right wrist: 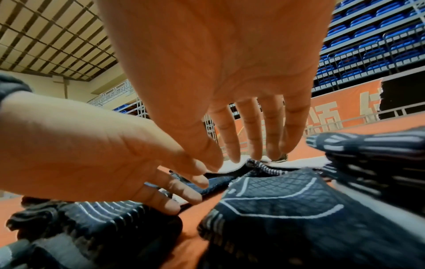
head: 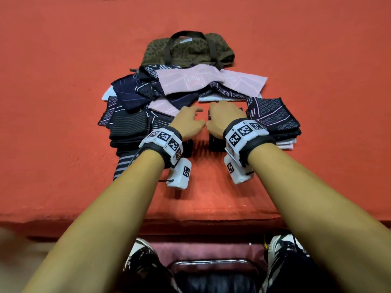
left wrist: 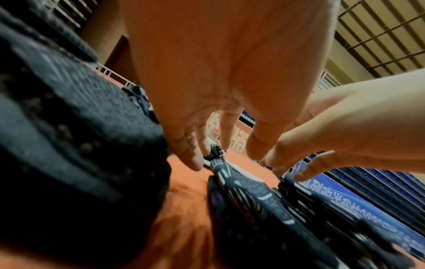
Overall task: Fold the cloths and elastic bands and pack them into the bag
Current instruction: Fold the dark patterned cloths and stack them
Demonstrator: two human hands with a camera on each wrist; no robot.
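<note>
From above, the person's left hand and right hand are lying side by side on the orange table, thumbs nearly touching, but the head camera is hiding the fingers behind the knuckles. The wrist cameras are showing what it misses: the left hand's fingers are hanging loose and spread, tips just over a dark patterned cloth, gripping nothing. The right hand's fingers are reaching straight and slightly apart, tips coming down near the far edge of a folded dark cloth lying under the palm; whether they are touching it, I cannot tell.

Only the head view is showing the bag, an olive spotted one with dark handles, lying flat at the far side of the table behind the unfolded heap of navy and pink cloths. What is sitting inside it cannot be seen. Folded stacks are sitting left and right of the hands.
</note>
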